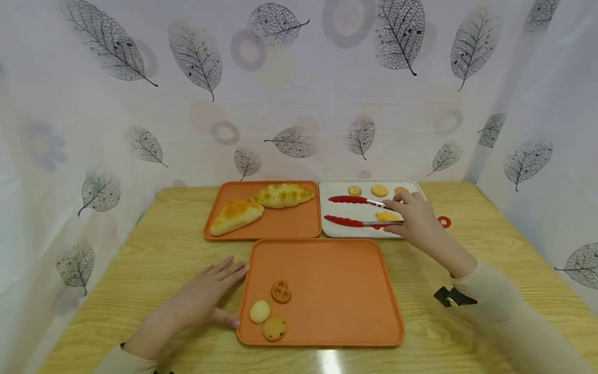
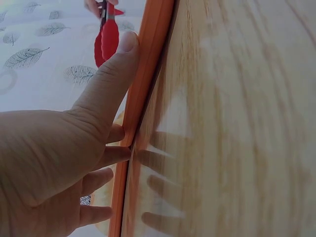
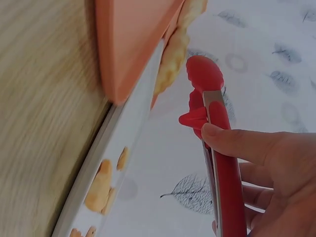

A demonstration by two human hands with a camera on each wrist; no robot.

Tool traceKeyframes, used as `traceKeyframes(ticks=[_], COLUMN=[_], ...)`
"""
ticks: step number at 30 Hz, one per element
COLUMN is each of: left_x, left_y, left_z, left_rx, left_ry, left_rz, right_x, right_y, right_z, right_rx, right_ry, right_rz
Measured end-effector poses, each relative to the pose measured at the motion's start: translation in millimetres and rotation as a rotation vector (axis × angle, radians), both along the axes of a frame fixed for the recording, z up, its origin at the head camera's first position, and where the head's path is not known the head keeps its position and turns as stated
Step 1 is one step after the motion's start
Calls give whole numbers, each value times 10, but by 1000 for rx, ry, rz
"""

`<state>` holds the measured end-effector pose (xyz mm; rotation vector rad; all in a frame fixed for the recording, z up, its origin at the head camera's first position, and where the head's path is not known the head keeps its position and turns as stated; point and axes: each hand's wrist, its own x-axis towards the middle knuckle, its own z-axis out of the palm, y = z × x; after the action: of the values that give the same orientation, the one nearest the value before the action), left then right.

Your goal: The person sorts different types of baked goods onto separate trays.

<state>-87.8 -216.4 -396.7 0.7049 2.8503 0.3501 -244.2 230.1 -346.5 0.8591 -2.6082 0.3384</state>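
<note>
My right hand point(image 1: 416, 215) grips a pair of red tongs point(image 3: 229, 182) over the white tray point(image 1: 334, 228). In the head view the tongs' two red tips point left and stand apart. A yellow star-like cookie point(image 1: 386, 216) lies under the tongs, partly covered. My left hand point(image 1: 205, 291) lies at the left edge of the front orange tray point(image 1: 327, 296), fingers extended, thumb and fingertips at its rim. On that tray's left side are a pretzel-shaped cookie point(image 1: 281, 292), a pale round cookie point(image 1: 259, 311) and a cookie with dark chips point(image 1: 274, 328).
Behind, an orange tray point(image 1: 289, 228) holds a triangular bread point(image 1: 235, 217) and a braided bread point(image 1: 282, 196). Along the white tray's back lie round cookies point(image 1: 379, 190). All the trays stand on a wooden table point(image 1: 177, 223), with a leaf-print curtain point(image 1: 289, 83) around it.
</note>
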Motion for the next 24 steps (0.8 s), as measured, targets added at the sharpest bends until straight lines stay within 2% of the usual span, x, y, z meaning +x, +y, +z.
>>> traceKeyframes(ticks=[6,10,20,24], left_x=[3,4,3,-3], left_y=[-5,-2,-2,-4], left_z=[4,15,23,19], left_rx=[-10,-12,-15,-16], left_ry=[8,11,10,3], left_rz=[5,1,0,6], right_x=[232,353,579,629], right_y=[-113,-192,-432,-544], right_z=[5,5,-16,-34], right_rx=[-67,-72,19,54], right_ry=[-4,-13,-195,-233], right_rz=[126,201,292,334])
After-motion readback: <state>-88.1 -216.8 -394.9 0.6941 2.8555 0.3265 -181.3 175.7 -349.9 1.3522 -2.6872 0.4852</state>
